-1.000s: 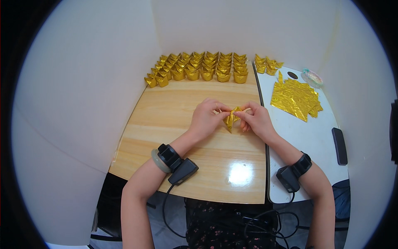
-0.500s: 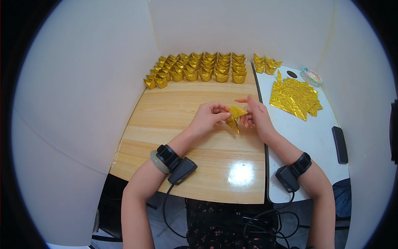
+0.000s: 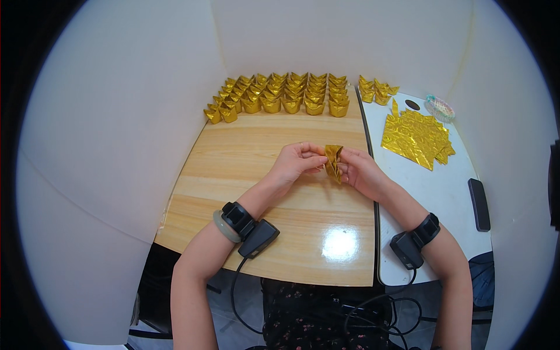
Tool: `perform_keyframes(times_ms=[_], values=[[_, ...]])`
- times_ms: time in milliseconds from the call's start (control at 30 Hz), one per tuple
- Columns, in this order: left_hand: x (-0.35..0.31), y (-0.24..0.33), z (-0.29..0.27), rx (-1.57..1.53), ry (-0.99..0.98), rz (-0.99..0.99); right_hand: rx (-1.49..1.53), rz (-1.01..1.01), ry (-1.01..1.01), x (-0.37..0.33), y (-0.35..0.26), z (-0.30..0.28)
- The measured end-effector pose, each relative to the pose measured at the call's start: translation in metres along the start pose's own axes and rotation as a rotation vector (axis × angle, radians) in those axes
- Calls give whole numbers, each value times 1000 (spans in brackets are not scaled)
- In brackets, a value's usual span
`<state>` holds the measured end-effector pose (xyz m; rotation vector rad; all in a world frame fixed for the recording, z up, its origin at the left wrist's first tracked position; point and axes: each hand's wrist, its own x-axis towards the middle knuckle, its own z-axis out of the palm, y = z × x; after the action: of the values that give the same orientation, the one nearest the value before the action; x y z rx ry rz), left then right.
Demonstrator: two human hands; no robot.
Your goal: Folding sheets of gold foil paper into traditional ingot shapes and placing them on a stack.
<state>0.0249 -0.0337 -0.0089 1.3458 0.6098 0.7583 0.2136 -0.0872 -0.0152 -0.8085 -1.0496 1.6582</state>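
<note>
Above the wooden table (image 3: 274, 216), a partly folded gold foil paper ingot (image 3: 333, 163) is held upright between my two hands. My left hand (image 3: 296, 165) pinches its left side with thumb and fingers. On the opposite side, my right hand (image 3: 363, 171) grips it, and some of those fingertips are hidden behind the paper. Finished-looking gold paper ingots (image 3: 271, 104) stand in several tight rows along the table's far edge. To the right, a fanned pile of gold foil sheets (image 3: 415, 140) lies on a white table (image 3: 434, 201).
More gold ingots (image 3: 374, 90) stand at the white table's far left corner. A clear iridescent dish (image 3: 439, 108) sits by the right wall, and a black phone-like slab (image 3: 479, 204) lies along the right edge. Cables (image 3: 234, 297) hang from the black wrist devices (image 3: 258, 238). White partitions enclose both tables.
My right hand's raised, spread fingers have come down and closed on the gold paper. The paper has turned from a wide pointed shape to a narrow upright one.
</note>
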Motion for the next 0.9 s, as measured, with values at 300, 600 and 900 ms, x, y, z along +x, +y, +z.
perform_keyframes(times_ms=[300,600,900], values=[[-2,2,1,-204,-113,3,223,88,-12,-5,-7,11],[-2,0,0,-320,-158,-3,274,63,-92,-4,-3,3],[-4,0,0,-446,-124,75,343,8,-101,-3,-7,2]])
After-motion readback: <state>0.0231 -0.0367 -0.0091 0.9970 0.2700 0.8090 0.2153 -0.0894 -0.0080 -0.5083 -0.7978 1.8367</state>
